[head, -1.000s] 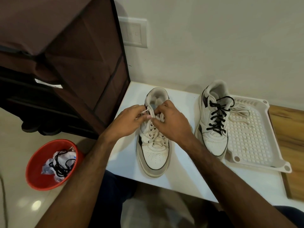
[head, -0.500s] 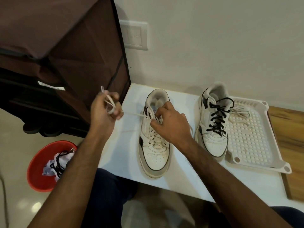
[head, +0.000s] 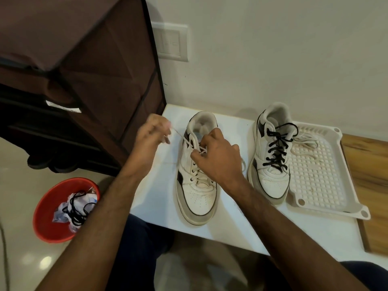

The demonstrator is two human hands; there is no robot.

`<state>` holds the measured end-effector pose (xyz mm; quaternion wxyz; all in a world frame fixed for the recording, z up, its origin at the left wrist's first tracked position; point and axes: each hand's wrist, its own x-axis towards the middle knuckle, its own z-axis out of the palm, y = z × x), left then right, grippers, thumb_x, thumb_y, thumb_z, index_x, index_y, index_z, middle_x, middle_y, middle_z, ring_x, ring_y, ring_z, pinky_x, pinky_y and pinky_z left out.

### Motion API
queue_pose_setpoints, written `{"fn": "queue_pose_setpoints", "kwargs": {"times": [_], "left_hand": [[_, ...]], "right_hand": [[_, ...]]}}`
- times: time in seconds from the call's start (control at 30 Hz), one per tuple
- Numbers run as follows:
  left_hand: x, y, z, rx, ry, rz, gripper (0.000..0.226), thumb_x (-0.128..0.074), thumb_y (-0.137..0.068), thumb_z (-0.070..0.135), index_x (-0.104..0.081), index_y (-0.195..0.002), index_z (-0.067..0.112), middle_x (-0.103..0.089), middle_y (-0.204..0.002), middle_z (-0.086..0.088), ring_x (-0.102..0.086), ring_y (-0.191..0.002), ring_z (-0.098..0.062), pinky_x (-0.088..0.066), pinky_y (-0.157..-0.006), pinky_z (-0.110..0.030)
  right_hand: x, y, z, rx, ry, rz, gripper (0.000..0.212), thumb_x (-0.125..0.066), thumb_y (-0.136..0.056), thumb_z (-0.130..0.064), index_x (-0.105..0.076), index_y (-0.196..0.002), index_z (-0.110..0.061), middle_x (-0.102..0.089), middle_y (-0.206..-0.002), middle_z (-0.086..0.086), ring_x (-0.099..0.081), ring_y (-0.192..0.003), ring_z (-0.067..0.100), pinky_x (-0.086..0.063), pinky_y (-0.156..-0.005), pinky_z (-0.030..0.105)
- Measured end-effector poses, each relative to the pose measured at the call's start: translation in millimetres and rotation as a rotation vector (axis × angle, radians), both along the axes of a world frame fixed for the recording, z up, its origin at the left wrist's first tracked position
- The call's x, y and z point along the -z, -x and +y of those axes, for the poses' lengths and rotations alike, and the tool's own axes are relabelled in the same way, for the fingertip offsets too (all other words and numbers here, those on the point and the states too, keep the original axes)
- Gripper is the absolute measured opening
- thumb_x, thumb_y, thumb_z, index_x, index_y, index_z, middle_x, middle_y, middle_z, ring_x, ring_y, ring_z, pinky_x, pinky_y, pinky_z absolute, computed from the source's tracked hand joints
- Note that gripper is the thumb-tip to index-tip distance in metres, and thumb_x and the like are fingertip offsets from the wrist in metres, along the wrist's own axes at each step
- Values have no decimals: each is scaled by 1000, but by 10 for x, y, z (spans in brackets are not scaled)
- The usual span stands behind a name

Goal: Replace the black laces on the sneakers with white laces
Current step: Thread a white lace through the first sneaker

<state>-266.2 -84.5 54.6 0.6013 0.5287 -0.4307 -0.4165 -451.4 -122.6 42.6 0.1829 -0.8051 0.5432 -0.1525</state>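
Sneakers, a white leather pair with black side patches, stand side by side on the white desk (head: 231, 223), toes toward the person. Far left, on the floor, a round red plastic bowl (head: 45, 208) holds crumpled paper and a loose black lace (head: 76, 208), judged to be the one already removed. Next comes the left hand (head: 150, 135), raised above the desk's left edge, its fingers (head: 165, 131) pinching the free end of a flat white lace (head: 180, 136). That lace runs taut, down and to the right, to the upper eyelets of the left white sneaker (head: 197, 185), which is otherwise laced in white. The right hand (head: 218, 158) sits over this shoe's tongue, fingers curled round the lace crossing at the top; what exactly they pinch is hidden under the knuckles. Further right, the right white sneaker (head: 270, 164) carries its black laces (head: 276, 152), untouched. Beside it, touching its outer side, lies a white perforated plastic tray (head: 336, 198) with a coiled spare white lace (head: 304, 141) at its far end.

The lace's long axis points from the eyelets up-left toward the left hand, so tightening likely depends on that hand drawing outward while the nearer right hand steadies the crossing. The first shoe seems nearly finished.
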Motion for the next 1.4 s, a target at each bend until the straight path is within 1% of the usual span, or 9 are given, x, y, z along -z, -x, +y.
{"fn": "queue_pose_setpoints", "kwargs": {"times": [0.13,0.3,0.4,0.57,0.77,1.0,1.1,1.27,1.4], "left_hand": [[-82,-66,45,-29,47,477,28,-48,-105,18,-59,-79,14,-59,-75,3,-67,-82,-15,-56,-71,-30],[-52,-3,28,17,2,81,29,-48,-107,23,-56,-81,13,-67,-91,-5,-64,-64,-20,-53,-60,-30],[-13,19,20,39,-52,-83,23,-53,-105,26,-54,-90,9,-65,-81,-6,-49,-53,-14,-42,-52,-24],[141,116,-18,189,-193,-658,22,-66,-98,36,-65,-95,15,-68,-92,9,-65,-89,-8,-50,-78,-25],[203,112,-58,213,-210,-775,18,-71,-94,28,-66,-88,12,-65,-90,6,-61,-88,-10,-45,-76,-28],[145,95,-32,63,-88,-1188,17,-65,-96,39,-59,-85,27,-52,-87,16,-50,-89,-11,-35,-81,-38],[129,-9,4,49,-129,-1134,27,-65,-96,45,-54,-78,28,-55,-84,14,-50,-83,-8,-35,-83,-38],[-37,-84,161,-203,-57,-615,23,-61,-101,27,-64,-86,10,-66,-77,-3,-61,-69,-8,-51,-62,-24],[-270,36,189,-366,130,-321,14,-63,-100,17,-71,-94,7,-69,-78,3,-64,-72,-10,-54,-70,-25]], "right_hand": [[17,0,28,-15,30,11,31,-57,-89,-47,-64,-103,-19,-50,-118,-5,-61,-85,21,-38,-88,42],[25,81,-1,-146,-78,-178,43,-69,-88,-40,-57,-127,-23,-45,-129,-7,-58,-105,16,-44,-91,40],[52,356,54,-126,-129,-506,51,-71,-91,-18,-49,-136,-26,-40,-130,-10,-56,-100,4,-45,-84,14],[103,627,-86,7,-310,-559,29,-66,-95,-12,-56,-121,-22,-66,-106,-11,-61,-85,1,-45,-73,12],[145,578,-109,-34,-254,-388,13,-74,-92,-30,-65,-97,-22,-67,-90,-13,-62,-81,3,-49,-76,20],[80,671,-200,41,-372,-582,15,-75,-91,-20,-65,-79,-22,-66,-71,-9,-58,-69,8,-45,-65,24],[23,706,-159,40,-517,-659,14,-72,-94,-22,-66,-87,-12,-66,-71,2,-61,-64,6,-43,-64,21],[-132,883,-187,84,-539,-775,27,-67,-97,-30,-61,-87,-6,-58,-70,1,-58,-65,11,-46,-72,33],[-196,899,-137,146,-239,-606,14,-66,-97,-25,-67,-109,-18,-65,-112,-4,-63,-93,7,-47,-83,19]]}}
